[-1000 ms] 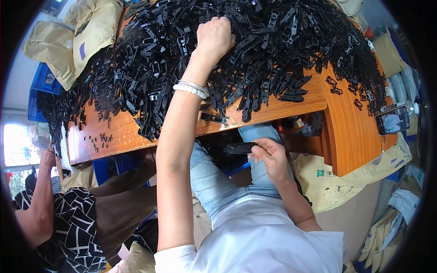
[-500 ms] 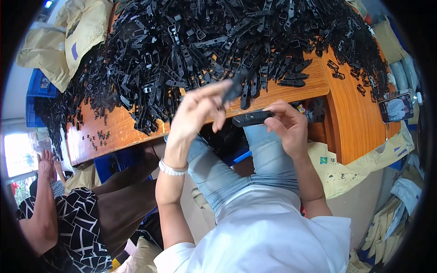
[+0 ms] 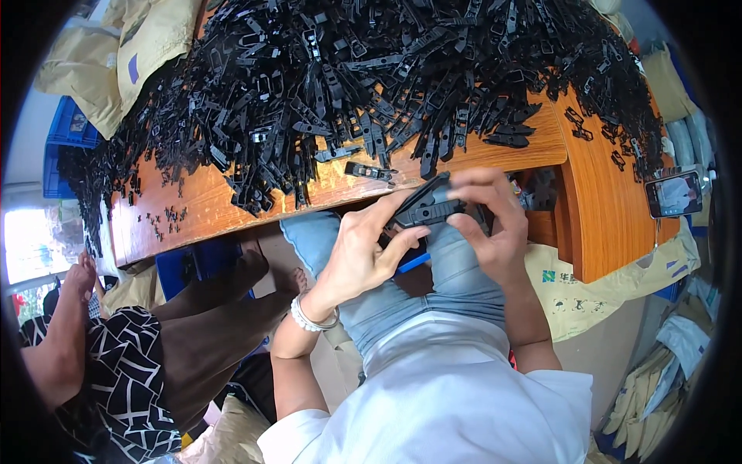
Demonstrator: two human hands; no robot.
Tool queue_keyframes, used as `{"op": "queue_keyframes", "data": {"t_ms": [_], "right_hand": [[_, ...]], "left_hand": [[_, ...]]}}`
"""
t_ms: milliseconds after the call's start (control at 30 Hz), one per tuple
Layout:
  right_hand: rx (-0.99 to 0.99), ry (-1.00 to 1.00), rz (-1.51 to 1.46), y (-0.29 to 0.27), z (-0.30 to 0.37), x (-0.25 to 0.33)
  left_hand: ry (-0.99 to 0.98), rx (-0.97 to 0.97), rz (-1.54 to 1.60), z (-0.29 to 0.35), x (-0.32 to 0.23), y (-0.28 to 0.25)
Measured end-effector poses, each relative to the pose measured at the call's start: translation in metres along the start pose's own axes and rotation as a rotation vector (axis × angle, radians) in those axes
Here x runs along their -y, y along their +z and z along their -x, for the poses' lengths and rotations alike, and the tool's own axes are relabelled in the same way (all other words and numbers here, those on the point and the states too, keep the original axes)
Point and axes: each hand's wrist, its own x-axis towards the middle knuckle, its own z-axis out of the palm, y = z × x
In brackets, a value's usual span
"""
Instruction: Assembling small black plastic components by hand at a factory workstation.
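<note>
My left hand point(image 3: 363, 251) and my right hand point(image 3: 495, 232) are together in front of the table edge, above my lap. Between them are long black plastic parts point(image 3: 429, 210), one lying slantwise against another. The left fingers and thumb pinch them from the left side. On the right, my thumb and fingers close on their other end; those fingertips are slightly blurred. Just beyond the hands, a single black part point(image 3: 369, 172) lies near the table edge. A large heap of similar black parts point(image 3: 309, 93) spreads behind it.
The wooden table point(image 3: 610, 224) has an open compartment under its right side. A phone point(image 3: 674, 193) stands at the right edge. Small black pieces point(image 3: 164, 220) lie at left, near a blue crate point(image 3: 73, 139) and paper sacks point(image 3: 154, 54). Another person's arm point(image 3: 66, 325) is at far left.
My left hand has come down and right with its black part, meeting the part in my right hand. The other person's hand at far left has changed pose.
</note>
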Motion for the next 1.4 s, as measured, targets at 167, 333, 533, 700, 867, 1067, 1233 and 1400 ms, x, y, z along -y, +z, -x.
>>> {"op": "queue_keyframes", "data": {"t_ms": [167, 333, 533, 700, 867, 1067, 1233, 1400], "right_hand": [[0.179, 0.002, -0.140, -0.001, -0.004, -0.008], [0.213, 0.020, -0.080, 0.002, 0.002, -0.011], [0.393, 0.205, -0.240, 0.016, 0.015, -0.021], [0.333, 0.345, -0.224, 0.017, 0.039, -0.061], [0.011, 0.567, -0.218, -0.020, 0.057, -0.094], [-0.182, 0.688, 0.049, -0.050, 0.128, -0.195], [0.111, 0.973, 0.525, -0.045, 0.194, -0.268], [0.389, 1.245, 0.593, -0.001, 0.191, -0.320]], "left_hand": [[0.090, -0.014, 0.010, 0.007, 0.006, 0.003], [0.018, -0.024, 0.068, 0.014, 0.012, 0.005], [-0.177, 0.011, 0.172, 0.036, 0.037, 0.000], [-0.183, -0.124, -0.567, 0.042, 0.053, -0.004], [0.012, -0.408, -0.516, 0.030, 0.059, -0.014], [0.331, -0.386, -0.673, -0.014, 0.039, 0.016], [0.473, -0.193, -0.834, -0.059, 0.031, 0.061], [0.397, -0.059, -0.983, -0.089, 0.031, 0.085]]}}
